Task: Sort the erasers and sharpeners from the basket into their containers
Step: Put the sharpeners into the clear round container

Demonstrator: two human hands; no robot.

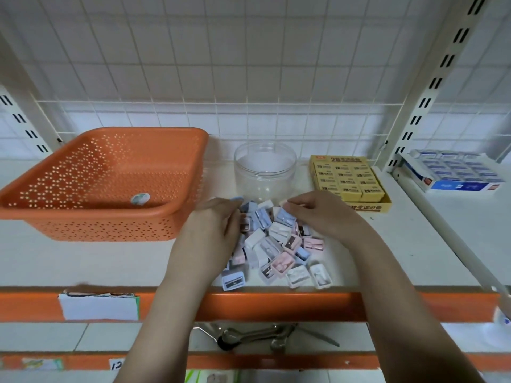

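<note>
Sharpeners (276,244), small pastel plastic blocks in blue, pink and white, lie in a loose heap at the centre of the frame on the white shelf (110,266), and both hands work at its far edge. The left hand (213,230) has its fingers curled over the left side of the heap, and a blue piece shows at its fingertips near the top, so it seems to be pinching one, though blur keeps me from being sure. The right hand (318,214) curls in from the right with its fingertips closed on a pale piece at the top of the heap. I judge these pieces light, hard and smooth, easy to slide and scatter, so a pinch across the two short flat sides, or a scoop of several at once, should serve; little force is needed and little harm can come of a drop. Just behind the heap stands a clear round jar (265,170), open and seemingly bare inside, the likely home for them. To its right, a yellow box (349,181) is packed with rows of wrapped erasers. The orange basket (105,186) sits at the left of the frame, holding one small round thing. A blue and white box (453,171) rests at the far right.
</note>
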